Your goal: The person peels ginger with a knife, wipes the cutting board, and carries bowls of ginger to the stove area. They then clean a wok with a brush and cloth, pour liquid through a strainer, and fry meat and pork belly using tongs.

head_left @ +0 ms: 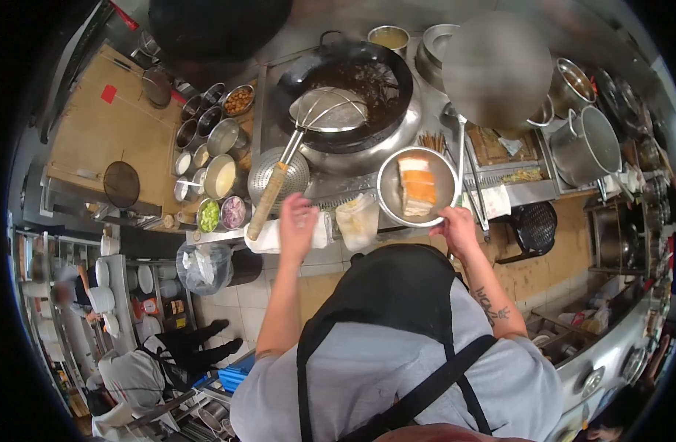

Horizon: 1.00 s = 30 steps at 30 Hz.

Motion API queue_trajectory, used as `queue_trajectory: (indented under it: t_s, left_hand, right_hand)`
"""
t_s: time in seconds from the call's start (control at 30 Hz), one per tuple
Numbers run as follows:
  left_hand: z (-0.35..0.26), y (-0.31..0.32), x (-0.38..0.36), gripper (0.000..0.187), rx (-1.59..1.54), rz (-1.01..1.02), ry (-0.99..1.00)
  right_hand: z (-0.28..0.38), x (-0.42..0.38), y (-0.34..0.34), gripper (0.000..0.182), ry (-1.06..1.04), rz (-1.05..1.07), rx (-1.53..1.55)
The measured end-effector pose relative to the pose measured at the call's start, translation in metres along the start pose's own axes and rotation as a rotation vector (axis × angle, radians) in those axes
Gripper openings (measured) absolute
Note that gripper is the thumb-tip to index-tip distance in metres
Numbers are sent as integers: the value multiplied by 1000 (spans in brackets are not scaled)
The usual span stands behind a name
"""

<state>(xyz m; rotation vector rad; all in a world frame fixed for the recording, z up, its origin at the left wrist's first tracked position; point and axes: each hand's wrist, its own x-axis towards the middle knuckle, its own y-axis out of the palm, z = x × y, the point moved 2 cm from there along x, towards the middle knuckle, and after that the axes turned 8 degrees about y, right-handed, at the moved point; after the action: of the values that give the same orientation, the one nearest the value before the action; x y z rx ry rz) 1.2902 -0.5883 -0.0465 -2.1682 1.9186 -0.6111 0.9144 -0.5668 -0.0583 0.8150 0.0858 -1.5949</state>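
My right hand (457,227) grips the near right rim of a steel bowl (386,193). Inside the bowl lies a block of food (417,184) with white and orange bands; its kind is not clear. My left hand (299,225), a little blurred, is raised with loose fingers and holds nothing. It is just right of the wrapped handle of a wire strainer (268,200), apart from it. The strainer's mesh rests in a black wok (400,81) with dark liquid. Below the left hand is a folded white cloth (321,230).
Left of the wok stand several small containers, among them chopped greens (209,214) and purple onion (235,212). A perforated ladle (260,173) lies beside them. To the right stand a tall pot (588,144) and a long-handled ladle (461,144). Another person (142,368) is at lower left.
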Motion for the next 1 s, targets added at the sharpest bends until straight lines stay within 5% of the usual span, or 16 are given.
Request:
queue_trajectory:
  t_s: [0.1,0.2,0.4,0.47,0.53,0.6,0.73,1.0]
  left_hand:
    - [-36,64,-11,29,-725,302,-488]
    - [-32,93,-17,20,-831,413,-474]
    - [-32,93,-17,13,-665,222,-383]
    - [-23,87,-18,13,-503,191,-237]
    - [-20,81,-18,11,-649,168,-379]
    - [-17,79,-20,11,-925,146,-603]
    - [-26,77,-22,10,-711,127,-485]
    - [-12,65,-35,8,-765,112,-446]
  right_hand:
    - [-9,9,7,19,11,39,-63]
    - [-4,6,15,20,27,137,-171]
    - [19,3,2,25,39,252,-482]
    - [33,25,-49,27,-102,-133,-804]
    - [24,51,-120,41,-385,-646,-1252]
    - [8,66,-155,52,-192,-651,-1320]
    - [-26,92,-181,68,-70,-544,-1410]
    - [17,61,-187,59,-22,-678,-1311]
